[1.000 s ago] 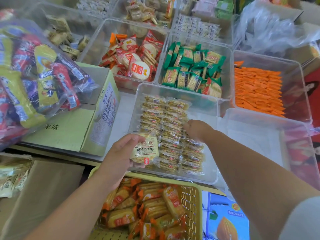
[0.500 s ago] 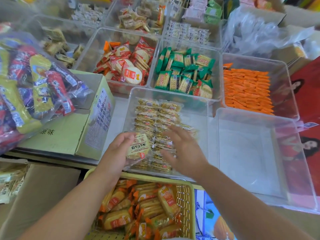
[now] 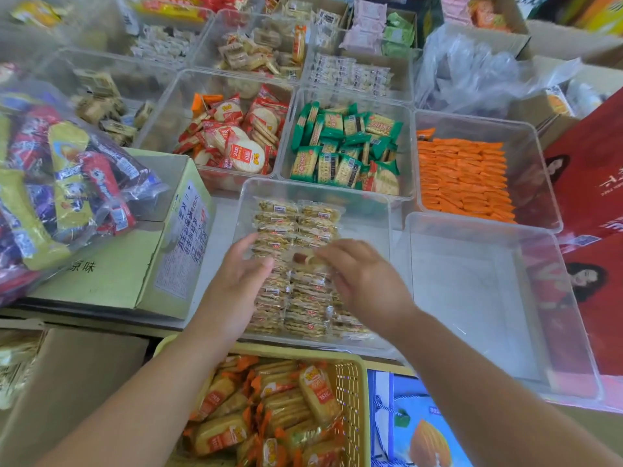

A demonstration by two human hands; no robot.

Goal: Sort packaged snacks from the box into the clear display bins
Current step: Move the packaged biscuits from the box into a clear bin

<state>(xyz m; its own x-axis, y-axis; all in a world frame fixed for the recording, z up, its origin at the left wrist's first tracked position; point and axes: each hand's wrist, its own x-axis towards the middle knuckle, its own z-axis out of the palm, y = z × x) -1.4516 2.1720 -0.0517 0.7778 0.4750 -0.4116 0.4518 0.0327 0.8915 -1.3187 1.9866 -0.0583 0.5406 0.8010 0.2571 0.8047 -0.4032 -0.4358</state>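
Half a second ago our left hand [image 3: 236,281] gripped the rice-cracker packet [image 3: 305,259]. Now those fingers lie spread and loose, and our right hand [image 3: 365,281] seems to pinch it at the fingertips, above the clear bin [image 3: 381,210]. We judge placement is next. Blur hides its long axis and facing.

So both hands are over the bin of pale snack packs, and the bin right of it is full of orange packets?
No: the head view shows the neighbouring bin empty. The orange packets sit in the bin behind it. The left hand and right hand are over the pale snack packs.
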